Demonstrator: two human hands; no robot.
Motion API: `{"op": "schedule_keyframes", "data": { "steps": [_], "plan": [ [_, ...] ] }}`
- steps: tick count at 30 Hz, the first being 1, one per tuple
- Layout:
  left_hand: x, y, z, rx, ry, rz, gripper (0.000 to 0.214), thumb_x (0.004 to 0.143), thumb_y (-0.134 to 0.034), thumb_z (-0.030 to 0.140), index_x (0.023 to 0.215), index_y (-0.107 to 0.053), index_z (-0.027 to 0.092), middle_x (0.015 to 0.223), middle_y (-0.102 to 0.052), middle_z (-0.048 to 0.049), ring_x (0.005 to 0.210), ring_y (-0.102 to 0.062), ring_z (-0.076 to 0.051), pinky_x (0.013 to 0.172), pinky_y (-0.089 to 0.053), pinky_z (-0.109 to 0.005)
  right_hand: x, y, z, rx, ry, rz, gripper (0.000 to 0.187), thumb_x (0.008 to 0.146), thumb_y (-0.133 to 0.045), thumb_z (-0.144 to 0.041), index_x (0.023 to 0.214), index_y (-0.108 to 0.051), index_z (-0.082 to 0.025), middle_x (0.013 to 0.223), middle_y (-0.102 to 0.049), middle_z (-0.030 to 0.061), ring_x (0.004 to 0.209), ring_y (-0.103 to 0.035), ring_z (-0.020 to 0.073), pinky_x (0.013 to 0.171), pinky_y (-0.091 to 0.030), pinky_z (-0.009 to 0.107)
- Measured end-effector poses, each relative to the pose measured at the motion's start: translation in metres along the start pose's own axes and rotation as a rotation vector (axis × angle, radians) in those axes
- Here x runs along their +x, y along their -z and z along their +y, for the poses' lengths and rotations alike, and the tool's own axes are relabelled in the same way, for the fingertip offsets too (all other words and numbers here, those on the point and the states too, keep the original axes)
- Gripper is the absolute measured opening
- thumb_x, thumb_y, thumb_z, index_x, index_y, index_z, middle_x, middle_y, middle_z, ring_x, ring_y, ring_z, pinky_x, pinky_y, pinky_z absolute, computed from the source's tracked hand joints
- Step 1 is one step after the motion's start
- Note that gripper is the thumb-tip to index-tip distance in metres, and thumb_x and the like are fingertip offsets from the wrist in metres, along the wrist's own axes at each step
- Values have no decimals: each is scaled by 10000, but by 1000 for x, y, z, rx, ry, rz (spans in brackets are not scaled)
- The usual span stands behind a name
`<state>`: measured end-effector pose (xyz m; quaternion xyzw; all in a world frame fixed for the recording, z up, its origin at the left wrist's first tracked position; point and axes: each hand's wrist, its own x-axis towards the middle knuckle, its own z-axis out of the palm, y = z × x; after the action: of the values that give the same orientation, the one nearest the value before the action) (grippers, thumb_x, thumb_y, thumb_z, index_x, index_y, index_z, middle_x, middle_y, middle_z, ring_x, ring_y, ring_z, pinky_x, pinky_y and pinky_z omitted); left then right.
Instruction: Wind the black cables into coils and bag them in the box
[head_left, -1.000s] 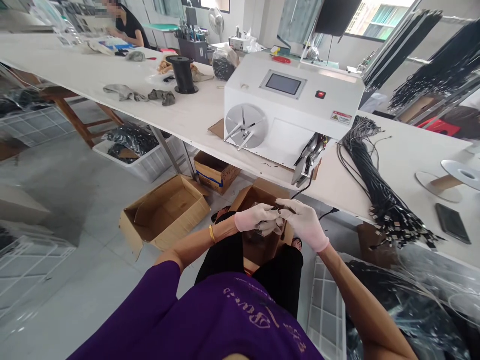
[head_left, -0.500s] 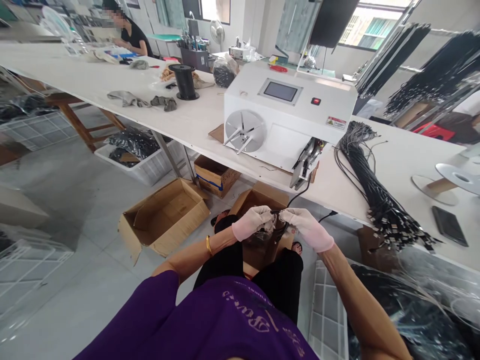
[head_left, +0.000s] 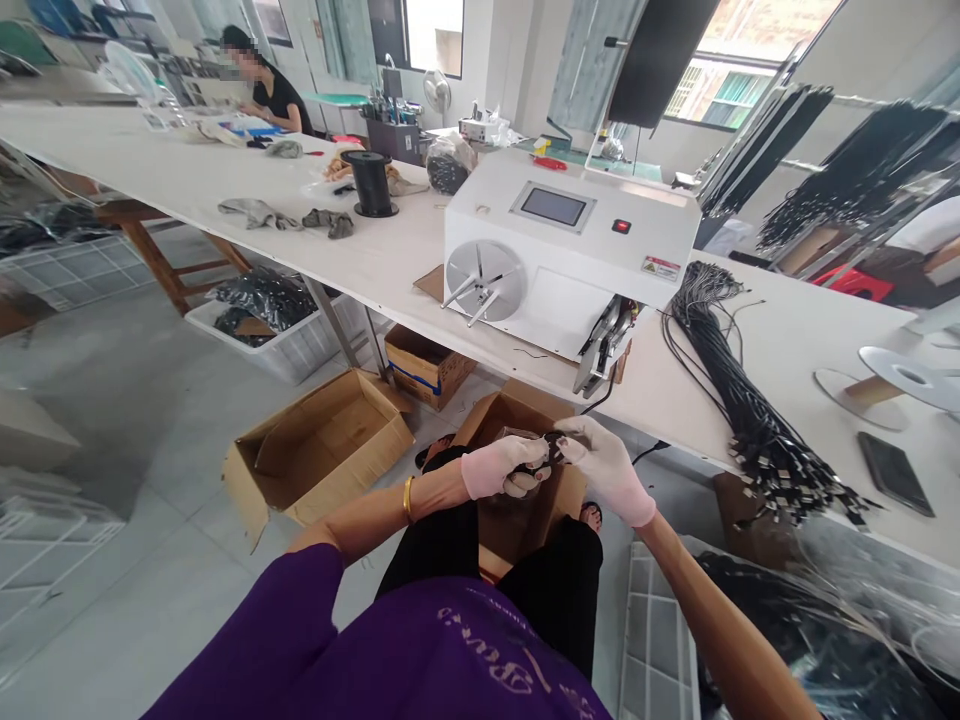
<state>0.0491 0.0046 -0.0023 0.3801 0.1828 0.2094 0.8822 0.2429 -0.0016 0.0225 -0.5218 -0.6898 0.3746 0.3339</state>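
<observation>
Brings left hand [head_left: 504, 470] and right hand [head_left: 604, 465], both in pale gloves with pink cuffs, closer together than half a second ago, over a small black cord [head_left: 555, 450] earlier stretched between them; clamps the fingers of both hands on that cord, now bunched and partly hidden, too small for finer detail; holds it above an open cardboard box [head_left: 566, 505] on the floor between the feet, just in front of a white desk [head_left: 382, 260]; wears a purple shirt [head_left: 450, 650] and, on the left wrist, a gold bracelet [head_left: 408, 498]; faces a white machine [head_left: 555, 250] on the desk, with a black spool [head_left: 370, 185] to its left and a bundle of black cables [head_left: 739, 390] to its right; shares the far left end of the desk with a seated person in black [head_left: 281, 100].
</observation>
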Motion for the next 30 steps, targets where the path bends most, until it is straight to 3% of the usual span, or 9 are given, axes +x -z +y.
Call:
{"op": "schedule_keyframes", "data": {
  "steps": [3, 6, 9, 14, 20, 24, 27, 30],
  "plan": [
    [8, 1, 17, 14, 80, -101, 320, 797, -605, 461, 787, -469, 172, 680, -411, 28, 426, -207, -14, 363, -108, -159, 5, 26, -5, -260, 388, -86, 288, 853, -580, -304, 1129, -651, -258, 1234, -576, 84, 1046, -583, 222, 886, -495, 365],
    [21, 2, 31, 108, 121, -117, 323, 784, -628, 446, 739, -458, 175, 606, -409, 37, 405, -212, -18, 358, -109, -173, 11, 46, -9, -496, 565, -164, 273, 894, -485, -196, 1053, -691, -279, 1154, -618, 69, 1018, -592, 204, 882, -498, 353],
    [38, 5, 42, 207, 91, -51, 354, 777, -639, 476, 742, -453, 177, 582, -474, 32, 369, -235, -12, 346, -118, -170, 18, 56, -6, -624, 511, -158, 342, 880, -426, -118, 1056, -679, -266, 1039, -647, 55, 924, -613, 187, 832, -515, 336],
    [63, 10, 49, 420, -230, 268, 355, 774, -637, 438, 981, -505, 182, 596, -549, 45, 354, -317, -23, 362, -165, -167, 30, 63, 8, -566, 380, -58, 275, 880, -439, -151, 975, -684, -234, 1008, -640, 64, 941, -608, 200, 838, -511, 348],
    [85, 21, 69, 444, -383, 163, 304, 708, -675, 328, 914, -535, 154, 614, -511, 53, 450, -399, -35, 446, -294, -187, 49, 74, 10, -265, 201, 87, 216, 855, -513, -284, 937, -698, -209, 956, -634, 58, 896, -594, 203, 808, -476, 334],
    [117, 33, 88, 531, -514, 229, 179, 754, -601, 275, 870, -535, 155, 560, -471, 59, 465, -417, -59, 471, -326, -204, 69, 87, 16, -152, 83, 181, 218, 808, -526, -325, 767, -684, -182, 802, -624, 35, 767, -573, 183, 694, -442, 298],
    [153, 46, 101, 723, -678, 308, 56, 793, -522, 202, 812, -542, 154, 624, -492, 31, 532, -444, -73, 512, -358, -212, 92, 99, 27, -100, 45, 295, 232, 773, -554, -356, 661, -637, -171, 705, -596, 17, 693, -543, 161, 646, -414, 278],
    [187, 64, 111, 1028, -867, 330, 98, 796, -472, 126, 758, -560, 150, 731, -522, -2, 681, -488, -100, 630, -408, -231, 118, 110, 41, -37, -4, 372, 221, 722, -606, -369, 693, -650, -155, 626, -574, 0, 611, -496, 139, 580, -386, 266]
  ]
}}
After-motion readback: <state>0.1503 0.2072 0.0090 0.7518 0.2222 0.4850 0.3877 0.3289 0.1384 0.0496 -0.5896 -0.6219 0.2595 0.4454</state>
